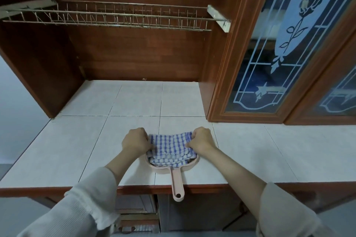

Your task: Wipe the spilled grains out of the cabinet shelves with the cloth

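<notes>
Just two hands (135, 141) (202, 140), one cloth (169, 148), one dustpan (175, 179).

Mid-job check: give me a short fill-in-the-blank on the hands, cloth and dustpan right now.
1. The left hand and right hand both grip the cloth, checked white and ____.
2. The cloth's lower folds lie in the dustpan, whose colour is ____.
3. The dustpan's handle juts past the counter's ____ edge.
Missing words: blue; pink; front.
</notes>
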Demonstrator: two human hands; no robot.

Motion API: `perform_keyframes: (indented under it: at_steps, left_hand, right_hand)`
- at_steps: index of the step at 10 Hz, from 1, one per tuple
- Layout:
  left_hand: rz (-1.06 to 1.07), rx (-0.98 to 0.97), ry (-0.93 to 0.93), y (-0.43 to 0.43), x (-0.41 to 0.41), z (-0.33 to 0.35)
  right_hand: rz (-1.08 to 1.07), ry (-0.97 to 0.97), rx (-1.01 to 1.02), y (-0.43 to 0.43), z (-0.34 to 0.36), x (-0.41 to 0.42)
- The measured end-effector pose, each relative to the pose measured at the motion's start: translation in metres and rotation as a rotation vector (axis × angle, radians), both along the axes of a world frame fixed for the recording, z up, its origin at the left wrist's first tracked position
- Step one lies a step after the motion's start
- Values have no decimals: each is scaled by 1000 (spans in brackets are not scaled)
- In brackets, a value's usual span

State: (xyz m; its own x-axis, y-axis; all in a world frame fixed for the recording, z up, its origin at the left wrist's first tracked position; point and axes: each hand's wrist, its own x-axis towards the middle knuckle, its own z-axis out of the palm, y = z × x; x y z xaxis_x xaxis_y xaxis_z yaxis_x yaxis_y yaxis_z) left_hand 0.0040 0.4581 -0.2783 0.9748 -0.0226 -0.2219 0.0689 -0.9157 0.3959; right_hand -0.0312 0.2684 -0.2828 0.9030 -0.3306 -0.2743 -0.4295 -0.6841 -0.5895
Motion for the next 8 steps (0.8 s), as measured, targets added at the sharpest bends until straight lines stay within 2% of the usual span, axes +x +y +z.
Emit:
perform_keyframes:
  at_steps: [1,3,6,7,8]
  left_hand:
    - [24,-23,13,4,1,-15]
    - [0,-105,-50,1,10,-28]
    - [-7,-91,-89,-1,18,-38]
    - [-43,57,-114,-8,16,-38]
    - [-73,88,-167,-24,13,-28]
  right_hand:
    - [46,12,-182,2,-7,-7]
    - [-30,60,-53,1,-15,-4]
    - [-48,-23,-42,-3,-23,-1]
    - [-30,-21,-80,-9,-25,-7]
    - [-83,-83,-25,-22,-19,-15]
